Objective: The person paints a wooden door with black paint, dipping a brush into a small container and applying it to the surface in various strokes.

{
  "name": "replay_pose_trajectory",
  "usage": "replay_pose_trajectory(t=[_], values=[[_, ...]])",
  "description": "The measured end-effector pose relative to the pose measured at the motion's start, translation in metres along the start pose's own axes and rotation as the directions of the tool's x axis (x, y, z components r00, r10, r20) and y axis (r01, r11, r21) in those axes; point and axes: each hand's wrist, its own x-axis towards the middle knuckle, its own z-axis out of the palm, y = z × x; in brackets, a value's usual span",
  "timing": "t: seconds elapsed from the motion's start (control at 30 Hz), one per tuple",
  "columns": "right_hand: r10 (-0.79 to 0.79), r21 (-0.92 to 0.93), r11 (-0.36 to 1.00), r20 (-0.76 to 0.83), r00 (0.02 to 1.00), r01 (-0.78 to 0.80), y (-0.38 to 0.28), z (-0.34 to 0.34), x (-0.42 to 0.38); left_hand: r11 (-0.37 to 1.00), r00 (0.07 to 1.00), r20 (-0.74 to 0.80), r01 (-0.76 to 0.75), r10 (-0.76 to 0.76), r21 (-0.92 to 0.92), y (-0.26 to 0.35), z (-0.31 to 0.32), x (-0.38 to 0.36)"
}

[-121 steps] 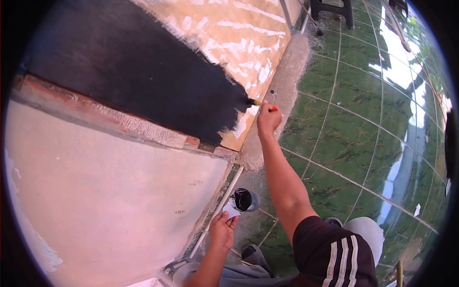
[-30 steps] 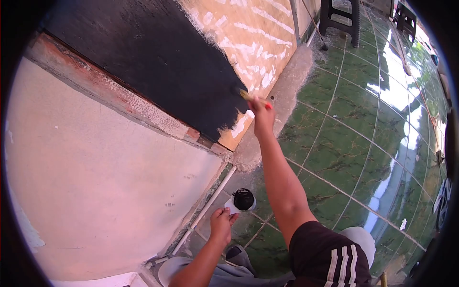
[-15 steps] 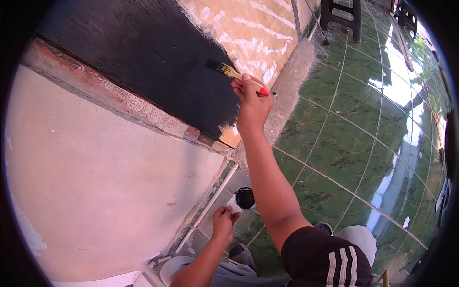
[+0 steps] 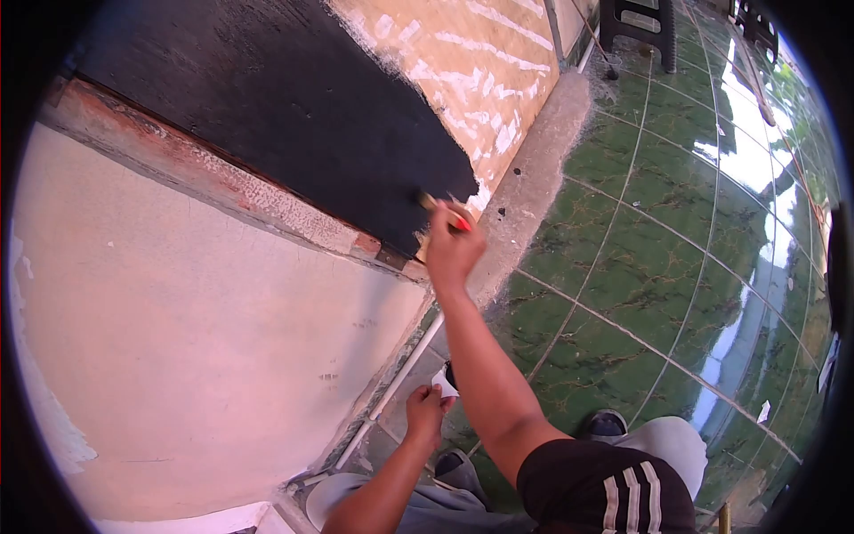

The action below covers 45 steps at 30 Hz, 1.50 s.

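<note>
My right hand [image 4: 456,245] grips a paintbrush [image 4: 431,201] with a red-tipped handle, its dark bristles against the black painted part of a board [image 4: 294,116]. Bare wood with white streaks [image 4: 480,62] shows along the board's right side. Lower down, my left hand [image 4: 429,411] pinches the white edge of a small container [image 4: 445,383]. Black paint shows inside it, partly hidden behind my right forearm.
A pale wall [image 4: 213,329] fills the left, edged by a white pipe [image 4: 405,369]. Green tiles [image 4: 623,267] cover the floor at right. A dark plastic stool [image 4: 654,36] stands at the top. My shoes [image 4: 608,423] are below.
My right hand and the brush have moved down the board. Black now covers more of the wood near its lower right edge. The container has become more hidden behind my right arm.
</note>
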Motion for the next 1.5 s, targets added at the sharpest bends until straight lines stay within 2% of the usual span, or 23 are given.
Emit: replay_pose_trajectory(t=[0.07,0.13,0.2,0.3,0.37,0.43,0.53,0.63,0.7,0.8,0.9,1.0,1.1,1.13,1.23,1.27,1.33,1.4,1.43,1.5], values=[[0.009,0.316,0.948,0.074,0.997,-0.032,-0.066,0.031,-0.007,1.0,0.998,0.066,-0.023,0.023,-0.005,-0.003,-0.004,0.005],[0.071,0.475,0.871,0.125,0.99,-0.122,-0.124,0.039,-0.011,0.998,0.987,0.15,-0.058,0.061,-0.023,-0.004,-0.008,0.005],[0.1,0.575,0.796,0.178,0.979,-0.187,-0.137,0.037,-0.012,0.997,0.99,0.127,-0.054,0.059,-0.046,-0.003,-0.006,0.003],[0.229,0.497,0.816,0.191,0.954,-0.295,-0.076,0.025,-0.014,0.998,0.997,0.074,-0.022,0.026,-0.055,0.003,-0.003,-0.002],[0.21,0.37,0.895,0.14,0.968,-0.248,0.002,0.004,-0.016,0.999,0.999,0.038,-0.01,0.012,-0.052,0.008,0.002,-0.008],[0.223,0.143,0.966,-0.034,0.974,-0.216,0.044,-0.029,-0.018,0.999,1.0,0.004,-0.028,0.028,-0.042,0.017,0.008,-0.013],[0.089,-0.277,0.953,-0.124,0.988,-0.12,0.04,-0.054,-0.019,0.997,0.998,0.014,-0.066,0.066,-0.045,0.018,0.004,-0.01],[0.023,-0.119,0.993,0.022,0.999,-0.02,0.019,-0.016,-0.025,0.99,0.997,-0.002,-0.079,0.079,-0.115,0.022,0.003,-0.009],[-0.019,0.192,0.981,0.069,0.997,0.006,-0.029,0.022,-0.033,0.986,0.996,0.039,-0.08,0.086,-0.147,0.018,-0.001,-0.005],[0.033,0.524,0.846,0.142,0.989,-0.104,-0.122,0.045,-0.04,0.985,0.985,0.127,-0.101,0.119,-0.143,0.013,-0.004,0.002],[0.058,0.568,0.807,0.201,0.978,-0.165,-0.133,0.046,-0.035,0.987,0.985,0.119,-0.116,0.129,-0.109,0.013,-0.004,0.0],[0.096,0.4,0.906,0.128,0.987,-0.14,-0.056,0.032,-0.031,0.994,0.996,0.024,-0.078,0.08,-0.072,0.023,0.004,-0.009],[0.1,0.047,0.994,-0.027,0.995,-0.099,0.026,-0.018,-0.029,0.993,0.996,-0.017,-0.088,0.087,-0.077,0.022,0.009,-0.012],[0.107,-0.072,0.991,-0.093,0.99,-0.114,0.03,-0.029,-0.029,0.994,0.996,-0.02,-0.087,0.085,-0.065,0.022,0.01,-0.012],[0.135,-0.204,0.969,-0.048,0.99,-0.142,0.019,-0.032,-0.036,0.993,0.995,-0.031,-0.093,0.09,-0.076,0.023,0.01,-0.017],[0.075,-0.245,0.967,0.007,0.997,-0.071,0.008,-0.019,-0.04,0.991,0.995,-0.032,-0.1,0.097,-0.086,0.025,0.011,-0.017],[-0.025,0.105,0.994,0.078,0.997,0.017,-0.024,0.018,-0.048,0.993,0.994,0.027,-0.103,0.105,-0.056,0.014,0.001,-0.005],[0.037,0.393,0.915,0.139,0.99,-0.089,-0.09,0.041,-0.053,0.989,0.989,0.08,-0.119,0.126,-0.086,0.012,-0.001,-0.004],[0.042,0.463,0.879,0.163,0.986,-0.114,-0.117,0.044,-0.053,0.983,0.984,0.103,-0.133,0.147,-0.13,0.017,0.002,-0.011],[0.049,0.591,0.79,0.21,0.977,-0.167,-0.156,0.049,-0.054,0.954,0.943,0.142,-0.296,0.301,-0.058,0.025,0.004,-0.021]])
